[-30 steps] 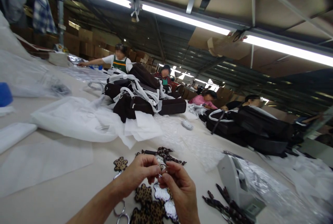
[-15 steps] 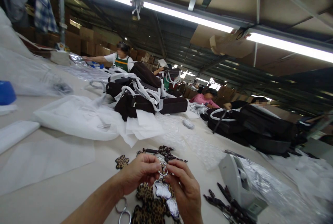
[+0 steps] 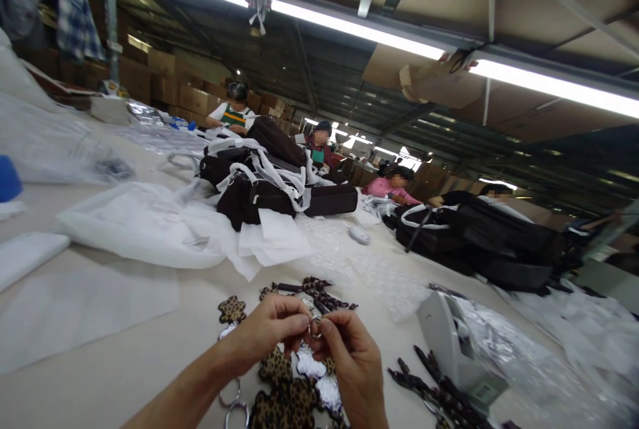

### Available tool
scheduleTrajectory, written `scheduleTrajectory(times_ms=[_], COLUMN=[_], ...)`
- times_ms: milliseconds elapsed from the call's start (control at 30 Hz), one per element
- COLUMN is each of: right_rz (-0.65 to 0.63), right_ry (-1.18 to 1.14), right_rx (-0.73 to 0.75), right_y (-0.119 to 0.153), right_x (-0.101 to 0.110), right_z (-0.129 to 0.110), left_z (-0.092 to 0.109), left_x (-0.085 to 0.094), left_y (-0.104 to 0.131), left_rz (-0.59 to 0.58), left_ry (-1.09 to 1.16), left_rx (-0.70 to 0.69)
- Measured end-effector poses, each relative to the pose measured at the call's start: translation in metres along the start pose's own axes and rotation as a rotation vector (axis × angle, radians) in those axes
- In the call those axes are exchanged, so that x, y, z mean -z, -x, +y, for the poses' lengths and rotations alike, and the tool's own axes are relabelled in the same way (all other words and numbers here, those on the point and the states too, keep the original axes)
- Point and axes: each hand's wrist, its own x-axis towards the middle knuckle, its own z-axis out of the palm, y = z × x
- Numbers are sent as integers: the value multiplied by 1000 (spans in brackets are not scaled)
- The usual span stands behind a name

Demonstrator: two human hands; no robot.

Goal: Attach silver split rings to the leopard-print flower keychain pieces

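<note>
Between my fingertips is a small silver metal ring (image 3: 315, 328). My left hand (image 3: 272, 328) pinches it from the left, thumb and index finger pressed together. My right hand (image 3: 352, 356) grips its right side in a pinch. Whether the ring is parted cannot be seen. Below the hands lie leopard-print, flower-shaped pieces (image 3: 284, 402), some showing a silvery face (image 3: 310, 361). One more leopard-print piece (image 3: 232, 309) rests left of the hands. Two larger silver rings (image 3: 237, 414) lie near my left forearm. Dark patterned straps (image 3: 324, 292) lie just beyond my fingers.
A grey tape dispenser (image 3: 452, 342) stands to the right beside more dark straps (image 3: 429, 389). Dark bags with white-wrapped handles (image 3: 279, 196) are piled across the table. White wrapping sheets (image 3: 144, 223) and bubble wrap (image 3: 384, 283) lie around. Several co-workers sit or stand beyond.
My right thumb and fingers have closed in on the ring, and the ring has turned somewhat. In the background, a co-worker's outstretched arm has drawn in and another's face has come into view.
</note>
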Motion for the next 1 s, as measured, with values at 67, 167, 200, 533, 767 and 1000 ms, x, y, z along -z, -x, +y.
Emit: scheduleTrajectory(times_ms=[67,167,200,533,767,1000], right_rz=[22,41,38,-39,-99,-135], right_ry=[-2,-33,-37,5,-140,-145], right_rx=[7,-1,-3,58,-10,-29], right_y=[0,1,1,4,2,4], right_x=[0,0,0,0,3,6], right_z=[1,1,1,-6,-10,-6], left_z=[-2,-5,-4,3,-3,1], left_x=[0,1,1,-3,1,-1], left_y=[-1,-3,-2,1,-1,0], left_rz=[-7,-12,-12,20,26,35], left_ry=[76,128,127,108,247,108], left_rx=[28,50,46,34,111,44])
